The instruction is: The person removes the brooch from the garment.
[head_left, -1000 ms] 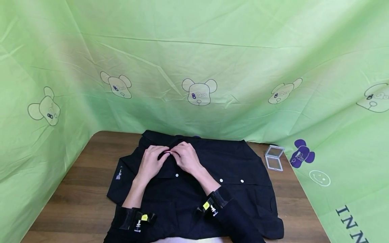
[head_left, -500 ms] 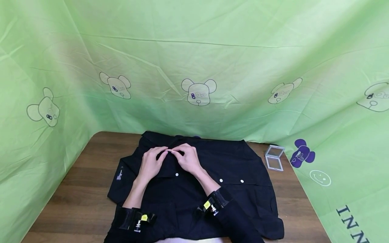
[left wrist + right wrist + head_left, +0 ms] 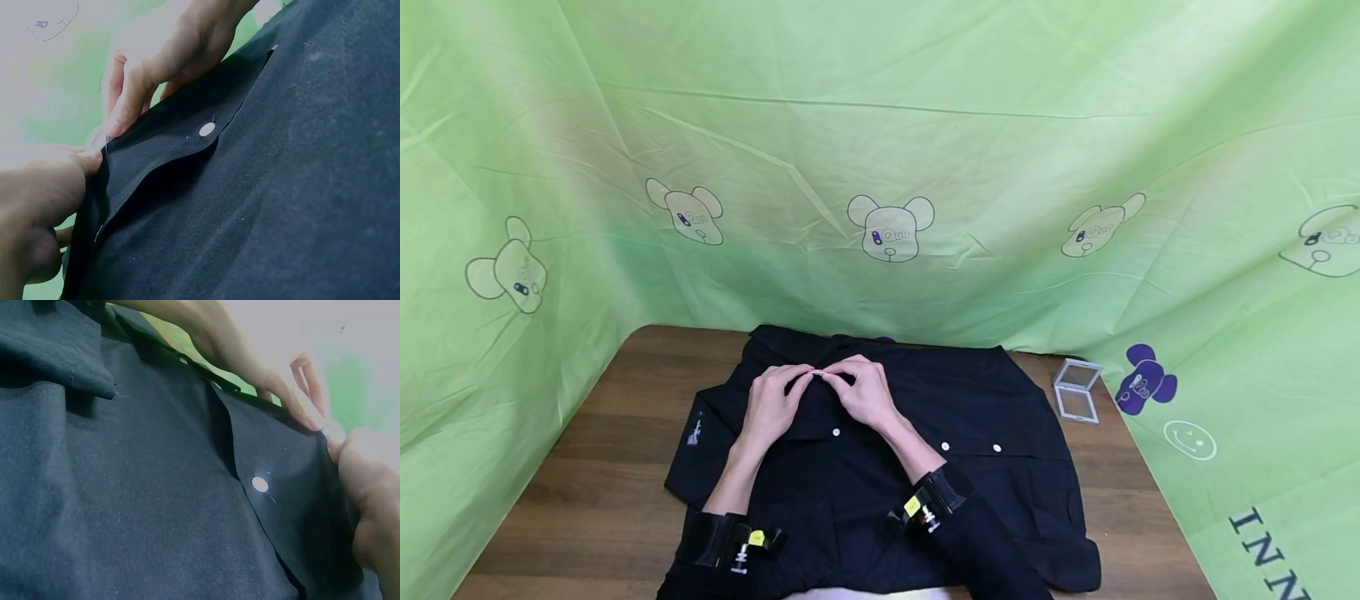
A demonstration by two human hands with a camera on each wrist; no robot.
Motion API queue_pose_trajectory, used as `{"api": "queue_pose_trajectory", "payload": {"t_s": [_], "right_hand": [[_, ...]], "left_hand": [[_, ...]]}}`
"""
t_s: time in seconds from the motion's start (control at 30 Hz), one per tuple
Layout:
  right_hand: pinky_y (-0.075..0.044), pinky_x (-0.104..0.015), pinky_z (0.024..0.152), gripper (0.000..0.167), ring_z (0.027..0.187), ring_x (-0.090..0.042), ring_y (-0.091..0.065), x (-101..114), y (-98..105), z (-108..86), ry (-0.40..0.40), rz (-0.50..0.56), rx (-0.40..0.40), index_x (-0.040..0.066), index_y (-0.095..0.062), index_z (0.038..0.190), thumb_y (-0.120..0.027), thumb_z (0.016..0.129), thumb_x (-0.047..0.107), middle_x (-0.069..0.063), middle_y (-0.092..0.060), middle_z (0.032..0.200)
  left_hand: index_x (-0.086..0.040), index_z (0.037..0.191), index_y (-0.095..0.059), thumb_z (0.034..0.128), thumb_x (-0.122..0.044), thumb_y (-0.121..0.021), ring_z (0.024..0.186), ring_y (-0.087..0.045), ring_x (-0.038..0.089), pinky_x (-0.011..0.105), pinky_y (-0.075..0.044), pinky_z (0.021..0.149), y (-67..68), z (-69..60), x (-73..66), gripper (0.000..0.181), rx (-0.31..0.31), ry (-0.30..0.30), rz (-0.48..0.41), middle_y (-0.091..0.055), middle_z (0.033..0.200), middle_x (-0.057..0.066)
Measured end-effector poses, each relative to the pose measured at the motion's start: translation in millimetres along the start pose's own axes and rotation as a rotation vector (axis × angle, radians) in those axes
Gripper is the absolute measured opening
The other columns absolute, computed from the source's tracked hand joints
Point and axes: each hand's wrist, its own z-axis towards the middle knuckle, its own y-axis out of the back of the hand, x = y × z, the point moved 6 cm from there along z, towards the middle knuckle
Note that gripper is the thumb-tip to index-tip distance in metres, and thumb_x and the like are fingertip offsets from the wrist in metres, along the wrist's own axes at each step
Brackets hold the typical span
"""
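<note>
A black button-up shirt [image 3: 887,475] lies spread on the table, with white buttons [image 3: 837,432] along its placket. Near its far edge, my left hand [image 3: 771,404] and right hand [image 3: 865,396] meet fingertip to fingertip. Between thumbs and forefingers they pinch a small white button [image 3: 334,430] at the edge of the cloth. The left wrist view shows a second white button [image 3: 207,129] on the raised placket just below my right hand. The fingertips partly cover the pinched button, and glare washes it out in both wrist views.
To the right, a small clear hinged case [image 3: 1077,390] stands with its lid up on the wooden table [image 3: 602,450]. A green printed cloth [image 3: 880,125] hangs behind and along both sides. The shirt's sleeve [image 3: 688,450] reaches out to the left.
Both hands stay at the same place on the shirt. Their fingertips have shifted slightly, and the pale edge between them now shows a little differently.
</note>
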Motion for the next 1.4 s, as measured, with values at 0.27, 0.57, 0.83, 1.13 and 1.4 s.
{"api": "queue_pose_trajectory", "payload": {"t_s": [0.27,0.57,0.83,1.13,1.4], "right_hand": [[-0.064,-0.038,0.102,0.012,0.111,-0.019,-0.081,2,0,0.7,0.007,-0.024,0.052,0.013,-0.09,0.11,-0.082,0.105,0.02,-0.002,-0.089,0.108],[-0.063,-0.041,0.106,0.017,0.118,-0.023,-0.078,9,3,2.9,0.095,-0.113,0.113,0.009,-0.086,0.119,-0.082,0.105,0.018,-0.005,-0.088,0.117],[-0.06,-0.044,0.111,0.025,0.122,-0.029,-0.077,22,4,5.0,0.193,-0.221,0.146,0.005,-0.083,0.123,-0.083,0.103,0.019,-0.009,-0.086,0.122],[-0.058,-0.043,0.104,0.023,0.119,-0.025,-0.073,37,3,4.4,0.283,-0.406,0.145,0.01,-0.084,0.122,-0.084,0.102,0.023,-0.004,-0.086,0.12],[-0.057,-0.036,0.096,0.01,0.111,-0.018,-0.074,43,1,2.9,0.368,-0.552,0.087,0.015,-0.085,0.111,-0.078,0.107,0.022,0.004,-0.086,0.109]], "left_hand": [[-0.008,0.117,-0.088,0.1048,-0.016,-0.082,0.113,-0.08,0.039,0.059,-0.063,0.098,0.8,0.3,0.3,0.016,0.009,0.024,0.023,-0.088,0.116,0.013],[-0.01,0.116,-0.089,0.1041,-0.018,-0.082,0.111,-0.08,0.037,0.059,-0.061,0.098,3.2,1.6,-5.4,0.016,0.02,0.0,0.114,-0.088,0.115,0.01],[-0.01,0.114,-0.089,0.103,-0.015,-0.082,0.107,-0.079,0.035,0.057,-0.059,0.091,4.6,4.1,-15.7,0.014,0.013,-0.091,0.233,-0.088,0.114,0.009],[-0.008,0.11,-0.087,0.1026,-0.014,-0.081,0.102,-0.078,0.033,0.054,-0.059,0.087,5.1,3.1,-26.0,0.011,-0.028,-0.196,0.32,-0.088,0.108,0.008],[-0.007,0.106,-0.087,0.1009,-0.014,-0.083,0.1,-0.078,0.03,0.05,-0.058,0.085,6.2,0.3,-34.2,0.009,-0.071,-0.263,0.377,-0.088,0.103,0.007]]}}
